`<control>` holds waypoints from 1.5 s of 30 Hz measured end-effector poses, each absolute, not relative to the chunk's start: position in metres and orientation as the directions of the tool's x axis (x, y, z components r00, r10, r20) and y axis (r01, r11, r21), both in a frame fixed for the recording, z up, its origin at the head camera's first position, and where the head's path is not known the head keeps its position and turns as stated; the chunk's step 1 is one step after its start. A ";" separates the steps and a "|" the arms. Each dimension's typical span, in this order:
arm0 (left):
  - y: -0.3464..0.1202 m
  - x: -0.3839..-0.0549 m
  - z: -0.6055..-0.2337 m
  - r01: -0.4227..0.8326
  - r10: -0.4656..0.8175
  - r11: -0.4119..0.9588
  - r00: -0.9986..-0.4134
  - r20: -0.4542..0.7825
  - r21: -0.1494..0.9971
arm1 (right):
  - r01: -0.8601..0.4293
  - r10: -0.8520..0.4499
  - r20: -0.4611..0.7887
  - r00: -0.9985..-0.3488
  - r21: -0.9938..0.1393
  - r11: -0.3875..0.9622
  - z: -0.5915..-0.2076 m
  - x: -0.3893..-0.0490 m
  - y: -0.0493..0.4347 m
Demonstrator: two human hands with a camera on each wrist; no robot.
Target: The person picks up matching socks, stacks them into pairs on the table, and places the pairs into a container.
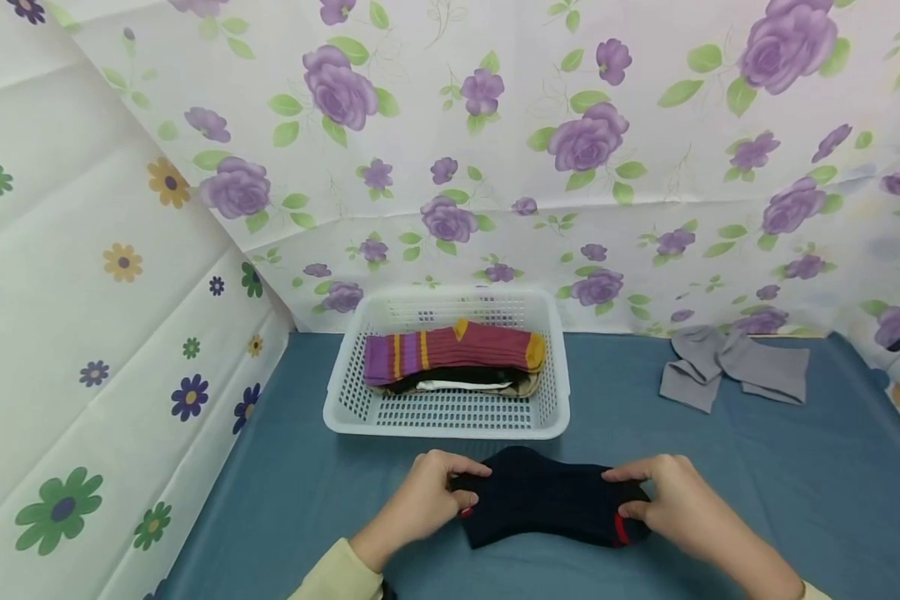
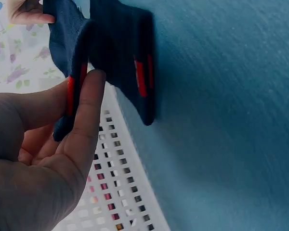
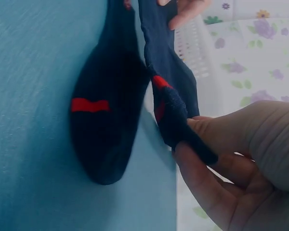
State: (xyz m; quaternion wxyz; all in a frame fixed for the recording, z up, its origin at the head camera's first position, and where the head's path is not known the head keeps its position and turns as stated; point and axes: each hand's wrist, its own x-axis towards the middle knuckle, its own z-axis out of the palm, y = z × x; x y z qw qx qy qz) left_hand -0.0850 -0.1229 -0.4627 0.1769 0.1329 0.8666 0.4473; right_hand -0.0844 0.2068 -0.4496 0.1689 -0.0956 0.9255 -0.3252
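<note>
A dark navy sock (image 3: pixel 171 67) with red marks is stretched between my two hands, above a matching sock (image 3: pixel 106 139) that lies flat on the blue cloth. My left hand (image 1: pixel 423 500) pinches its cuff end between thumb and fingers. At the toe end, my right hand (image 1: pixel 675 504) pinches the fabric the same way. Seen from the head, the two socks overlap almost fully, just in front of the basket. The left wrist view shows a gap between the raised cuff and the lower cuff (image 2: pixel 144 72).
Behind the socks stands a white plastic basket (image 1: pixel 450 432) holding a maroon and purple striped sock (image 1: pixel 457 348) and other folded socks under it. A pair of grey socks (image 1: pixel 765 367) lies crumpled at the back right. Flowered sheets (image 1: pixel 450 125) hang behind and at the sides.
</note>
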 end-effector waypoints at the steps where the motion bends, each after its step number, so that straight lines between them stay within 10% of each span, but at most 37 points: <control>1: -0.122 -0.086 -0.464 0.070 0.388 0.568 -0.901 -0.193 0.820 | -0.063 -0.283 -0.254 -0.925 -0.632 0.773 -0.452 -0.085 0.206; 45: -0.116 -0.092 -0.471 0.013 0.239 0.769 -0.933 -0.269 0.639 | -0.097 -0.288 -0.252 -0.924 -0.574 0.813 -0.469 -0.094 0.209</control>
